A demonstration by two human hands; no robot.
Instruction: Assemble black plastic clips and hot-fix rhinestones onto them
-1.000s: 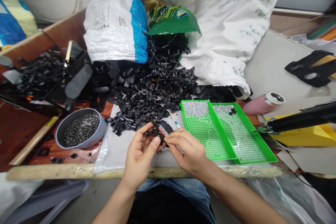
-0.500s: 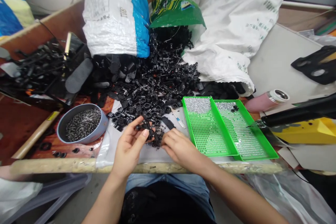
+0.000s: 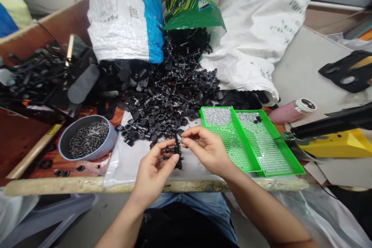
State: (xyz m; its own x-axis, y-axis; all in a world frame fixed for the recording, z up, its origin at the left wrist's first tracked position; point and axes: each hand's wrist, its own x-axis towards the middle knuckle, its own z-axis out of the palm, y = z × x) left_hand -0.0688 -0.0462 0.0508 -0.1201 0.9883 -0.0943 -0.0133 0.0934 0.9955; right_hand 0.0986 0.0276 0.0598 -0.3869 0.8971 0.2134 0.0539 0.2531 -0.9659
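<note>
My left hand (image 3: 155, 172) is closed around a small black plastic assembly (image 3: 176, 150), held upright between thumb and fingers just above the white sheet (image 3: 124, 162). Close against its right side is my right hand (image 3: 205, 149), with thumb and forefinger pinched together at the part's upper edge. Whatever sits in that pinch is too small to make out. Behind both hands lies a heap of black plastic parts (image 3: 174, 89), with round ring-shaped pieces (image 3: 151, 122) at its near side. The small dark bits on the sheet are mostly hidden by my hands.
Two green trays (image 3: 260, 166) of small metal pieces stand at the right, beside a black power screwdriver (image 3: 328, 126) and a pink bottle (image 3: 287, 111). At the left are a blue bowl (image 3: 112, 143) of small parts and a wooden-handled tool (image 3: 35, 151). Sacks (image 3: 122, 19) stand behind.
My right hand has risen from the small bits on the sheet to the black assembly. My left hand has moved right and turned the assembly more upright.
</note>
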